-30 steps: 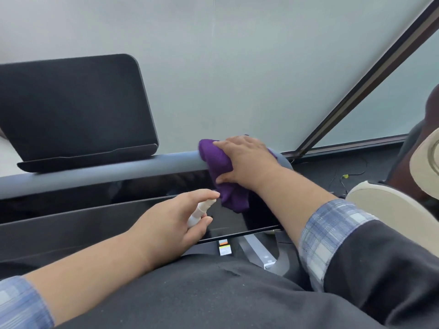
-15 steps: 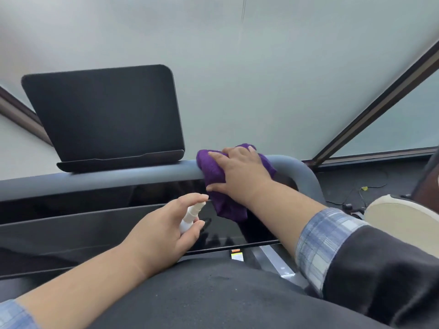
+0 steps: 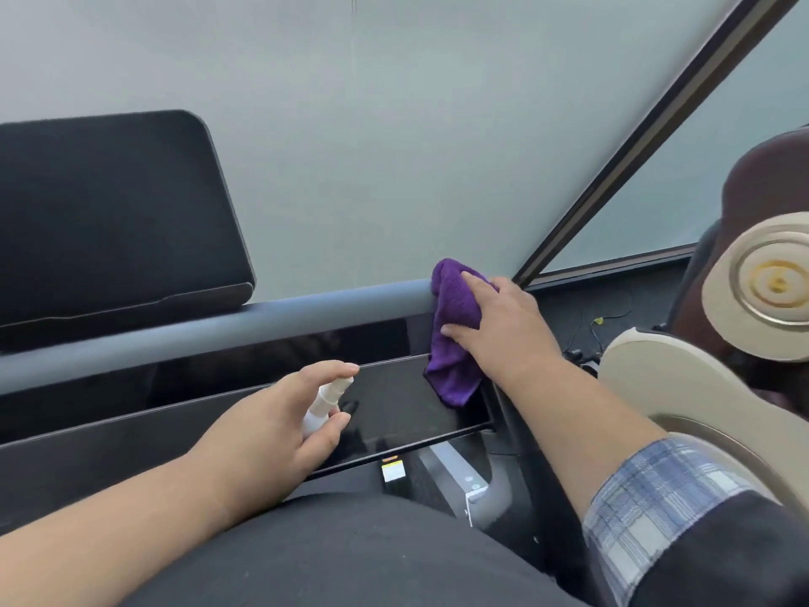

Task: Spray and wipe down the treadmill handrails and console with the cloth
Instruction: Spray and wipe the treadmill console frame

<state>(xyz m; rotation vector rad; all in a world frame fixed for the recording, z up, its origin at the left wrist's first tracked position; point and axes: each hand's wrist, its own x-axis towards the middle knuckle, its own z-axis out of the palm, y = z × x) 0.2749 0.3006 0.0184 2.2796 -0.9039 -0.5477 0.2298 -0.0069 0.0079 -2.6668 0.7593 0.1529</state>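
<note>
A grey handrail bar [image 3: 271,319] runs across the treadmill front. My right hand [image 3: 499,322] presses a purple cloth [image 3: 455,343] over the bar's right end, where it bends down; the cloth hangs over the edge of the glossy black console panel [image 3: 394,387]. My left hand [image 3: 280,427] holds a small white spray bottle [image 3: 326,403] in front of that panel, index finger on its top. A black tablet holder [image 3: 114,221] stands on the bar at the left.
A frosted glass wall with a dark diagonal frame [image 3: 634,138] stands behind the treadmill. A beige and brown machine [image 3: 770,291] is close on the right. Cables [image 3: 599,326] lie on the dark floor. A grey upright [image 3: 494,488] descends below the console.
My right hand has slid the cloth rightward along the bar, toward its bend. The left hand with the spray bottle has stayed in front of the console. The head view has shifted.
</note>
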